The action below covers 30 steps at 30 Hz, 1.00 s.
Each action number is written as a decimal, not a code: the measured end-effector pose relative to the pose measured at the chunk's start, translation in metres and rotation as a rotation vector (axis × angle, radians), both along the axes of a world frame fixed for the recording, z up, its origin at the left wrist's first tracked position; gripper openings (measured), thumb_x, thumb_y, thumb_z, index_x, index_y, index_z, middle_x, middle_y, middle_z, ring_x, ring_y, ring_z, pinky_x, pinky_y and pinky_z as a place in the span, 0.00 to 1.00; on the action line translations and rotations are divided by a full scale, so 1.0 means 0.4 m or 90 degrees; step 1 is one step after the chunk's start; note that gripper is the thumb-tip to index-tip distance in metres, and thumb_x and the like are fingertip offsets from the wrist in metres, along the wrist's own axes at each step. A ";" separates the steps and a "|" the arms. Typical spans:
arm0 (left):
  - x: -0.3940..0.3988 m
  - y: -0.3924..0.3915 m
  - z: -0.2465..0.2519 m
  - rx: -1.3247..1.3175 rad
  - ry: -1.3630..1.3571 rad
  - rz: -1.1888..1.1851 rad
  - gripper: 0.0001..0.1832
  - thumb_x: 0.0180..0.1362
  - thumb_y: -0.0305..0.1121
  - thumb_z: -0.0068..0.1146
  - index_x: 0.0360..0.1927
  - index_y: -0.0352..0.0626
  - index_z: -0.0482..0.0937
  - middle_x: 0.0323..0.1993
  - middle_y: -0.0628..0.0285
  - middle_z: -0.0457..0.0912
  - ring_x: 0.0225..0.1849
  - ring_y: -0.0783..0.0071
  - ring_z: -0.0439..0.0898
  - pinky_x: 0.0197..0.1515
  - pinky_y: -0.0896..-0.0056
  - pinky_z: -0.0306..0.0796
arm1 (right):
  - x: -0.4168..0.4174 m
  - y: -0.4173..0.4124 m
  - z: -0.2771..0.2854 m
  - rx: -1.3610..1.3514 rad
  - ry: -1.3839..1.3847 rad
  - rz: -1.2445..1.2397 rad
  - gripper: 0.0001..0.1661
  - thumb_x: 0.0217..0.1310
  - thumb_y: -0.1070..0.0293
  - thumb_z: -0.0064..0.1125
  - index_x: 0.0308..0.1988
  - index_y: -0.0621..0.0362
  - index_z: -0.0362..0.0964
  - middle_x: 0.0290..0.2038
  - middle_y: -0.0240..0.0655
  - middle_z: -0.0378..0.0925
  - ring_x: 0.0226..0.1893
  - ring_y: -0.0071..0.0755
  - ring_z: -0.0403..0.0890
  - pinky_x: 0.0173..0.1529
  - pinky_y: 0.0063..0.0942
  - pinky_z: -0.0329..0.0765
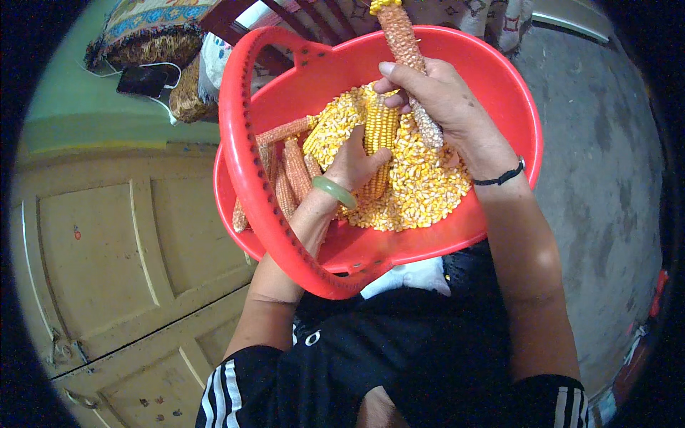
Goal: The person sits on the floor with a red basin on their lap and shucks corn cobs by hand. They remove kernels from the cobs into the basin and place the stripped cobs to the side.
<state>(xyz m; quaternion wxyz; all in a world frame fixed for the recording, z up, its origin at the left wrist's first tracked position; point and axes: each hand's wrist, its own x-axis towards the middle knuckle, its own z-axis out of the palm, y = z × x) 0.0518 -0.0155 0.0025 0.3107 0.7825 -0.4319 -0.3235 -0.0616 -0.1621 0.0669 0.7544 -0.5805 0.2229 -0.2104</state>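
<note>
A red plastic basket (pixel 514 107) with a hoop handle holds loose yellow corn kernels (pixel 428 187), ears of corn and stripped cobs. My right hand (pixel 439 96) grips a mostly bare corn cob (pixel 400 40), held slanting above the kernels, with some yellow kernels left at its upper end. My left hand (pixel 356 163), with a green bangle at the wrist, reaches into the basket with thumb and fingers apart at an ear of corn (pixel 381 125) full of kernels; whether it grips the ear cannot be told. Several stripped cobs (pixel 295 167) lie at the basket's left side.
Yellowish wooden cabinet doors (pixel 91 235) are at the left, below a green surface bearing a black phone (pixel 142 80), a white cable and a patterned cushion (pixel 155 27). Dark wooden slats stand behind the basket. Grey floor (pixel 583 160) lies at the right. Something white shows under the basket's near edge.
</note>
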 end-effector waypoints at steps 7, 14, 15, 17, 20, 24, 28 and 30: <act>0.017 -0.003 0.024 0.014 0.198 0.133 0.27 0.53 0.37 0.56 0.51 0.28 0.65 0.43 0.51 0.76 0.43 0.67 0.76 0.47 0.68 0.68 | -0.002 -0.002 0.003 -0.014 -0.007 0.009 0.23 0.54 0.51 0.56 0.33 0.64 0.74 0.29 0.33 0.76 0.29 0.20 0.74 0.34 0.18 0.70; 0.029 0.001 0.059 -0.290 0.792 0.254 0.26 0.51 0.35 0.58 0.52 0.37 0.64 0.46 0.56 0.72 0.52 0.60 0.70 0.57 0.54 0.64 | -0.007 -0.002 0.011 -0.017 -0.012 -0.002 0.24 0.53 0.51 0.56 0.32 0.65 0.74 0.27 0.33 0.76 0.29 0.20 0.74 0.33 0.17 0.70; 0.026 0.001 0.059 -0.318 0.829 0.235 0.28 0.50 0.36 0.60 0.52 0.37 0.63 0.48 0.55 0.71 0.53 0.60 0.69 0.58 0.54 0.63 | -0.007 -0.002 0.009 -0.018 -0.015 0.000 0.24 0.53 0.51 0.56 0.32 0.65 0.74 0.27 0.33 0.75 0.29 0.20 0.74 0.33 0.17 0.70; 0.015 0.003 0.064 -0.375 0.902 0.197 0.31 0.47 0.37 0.63 0.53 0.37 0.63 0.50 0.55 0.69 0.55 0.60 0.67 0.60 0.52 0.59 | -0.005 -0.003 0.003 -0.018 -0.022 0.003 0.24 0.53 0.51 0.55 0.32 0.66 0.74 0.26 0.33 0.75 0.29 0.20 0.74 0.33 0.17 0.70; -0.020 -0.009 0.083 -0.427 0.872 0.165 0.35 0.45 0.41 0.65 0.54 0.38 0.62 0.50 0.55 0.69 0.56 0.58 0.66 0.63 0.52 0.55 | -0.007 -0.005 0.003 -0.020 -0.015 -0.006 0.24 0.53 0.51 0.56 0.32 0.66 0.74 0.26 0.33 0.75 0.28 0.20 0.74 0.32 0.17 0.70; -0.027 -0.011 0.089 -0.464 0.857 0.193 0.35 0.44 0.45 0.65 0.52 0.38 0.65 0.50 0.58 0.70 0.56 0.61 0.66 0.63 0.54 0.54 | -0.007 -0.001 0.004 -0.020 -0.017 -0.005 0.23 0.53 0.52 0.56 0.32 0.65 0.74 0.26 0.32 0.75 0.28 0.20 0.74 0.33 0.17 0.70; 0.011 0.002 0.081 -0.481 0.815 0.193 0.35 0.45 0.48 0.64 0.53 0.41 0.66 0.52 0.58 0.70 0.58 0.62 0.64 0.62 0.53 0.54 | -0.003 -0.002 -0.003 -0.021 -0.005 -0.004 0.23 0.53 0.52 0.56 0.32 0.65 0.74 0.27 0.33 0.75 0.28 0.20 0.74 0.33 0.17 0.70; 0.026 0.007 0.075 -0.451 0.763 0.187 0.37 0.46 0.55 0.59 0.55 0.43 0.65 0.54 0.56 0.68 0.58 0.60 0.64 0.62 0.49 0.53 | -0.004 0.002 0.006 -0.025 0.001 -0.018 0.23 0.53 0.52 0.56 0.33 0.65 0.74 0.28 0.33 0.75 0.28 0.20 0.73 0.33 0.17 0.70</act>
